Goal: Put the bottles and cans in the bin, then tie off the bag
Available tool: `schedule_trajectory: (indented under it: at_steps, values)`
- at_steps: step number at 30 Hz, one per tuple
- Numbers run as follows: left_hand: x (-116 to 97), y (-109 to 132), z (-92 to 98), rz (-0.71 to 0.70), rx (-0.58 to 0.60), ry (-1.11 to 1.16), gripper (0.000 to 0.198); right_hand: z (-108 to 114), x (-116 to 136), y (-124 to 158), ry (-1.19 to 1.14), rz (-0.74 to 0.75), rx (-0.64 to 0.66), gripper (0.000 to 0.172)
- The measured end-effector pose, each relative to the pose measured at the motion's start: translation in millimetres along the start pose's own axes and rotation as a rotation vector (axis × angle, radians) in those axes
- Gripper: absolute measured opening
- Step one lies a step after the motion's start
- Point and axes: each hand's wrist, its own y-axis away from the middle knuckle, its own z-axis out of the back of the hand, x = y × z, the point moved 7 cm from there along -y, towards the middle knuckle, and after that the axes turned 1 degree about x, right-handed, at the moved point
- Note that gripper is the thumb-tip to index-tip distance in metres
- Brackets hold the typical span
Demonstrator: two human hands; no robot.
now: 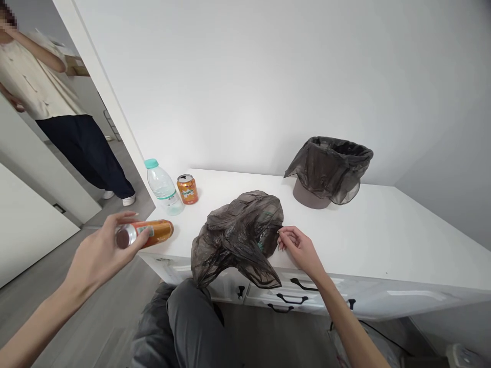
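Observation:
My left hand (97, 253) is closed around an orange drink can (161, 231), tipped on its side above the counter's left front corner. Behind it a clear plastic bottle (161, 185) with a teal cap stands upright beside a second orange can (187, 190). A dark, see-through garbage bag (240, 232) lies bunched in the middle, draping over the front edge. Something with green on it shows faintly through its right side. At that side my right hand (297, 245) pinches the bag, fingers curled; the fingertips are partly hidden.
A brown trash bin (310, 196) lined with another dark bag stands at the back right of the white counter (383, 235). Drawers with black handles (292, 298) face me below. Left of the wall edge, a person (46, 87) stands in a doorway.

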Motion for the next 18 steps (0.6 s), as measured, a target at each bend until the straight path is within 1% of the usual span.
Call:
schedule_trajectory:
  at_steps: [3, 6, 8, 11, 13, 15, 18]
  values:
    - [-6.8, -20.4, -6.6, 0.038, 0.018, -0.193, 0.065, -0.5, -1.8, 0.6, 0.005, 0.001, -0.001, 0.047]
    - [-21.0, -37.4, -16.8, 0.037, 0.127, -0.326, 0.07, 0.0, -4.7, 1.2, 0.023, 0.002, 0.001, 0.045]
    - [-27.2, -46.1, -24.1, 0.055, 0.196, -0.356, 0.073, 0.9, -6.9, 1.2, 0.034, 0.006, 0.004, 0.044]
    - [-28.5, -55.8, -35.7, 0.06, 0.241, -0.345, 0.08, 3.0, -11.1, 0.0, 0.043, 0.002, 0.011, 0.045]
    - [-25.9, -59.2, -44.4, 0.011, 0.246, -0.33, 0.084, 4.5, -13.9, -1.1, 0.046, -0.007, 0.014, 0.045]
    - [-19.9, -59.3, -50.7, -0.03, 0.227, -0.311, 0.087, 5.6, -15.4, -2.3, 0.044, -0.01, 0.014, 0.045]
    - [-9.3, -52.3, -50.6, -0.028, 0.153, -0.221, 0.093, 5.7, -14.3, -3.6, 0.033, 0.0, 0.014, 0.044]
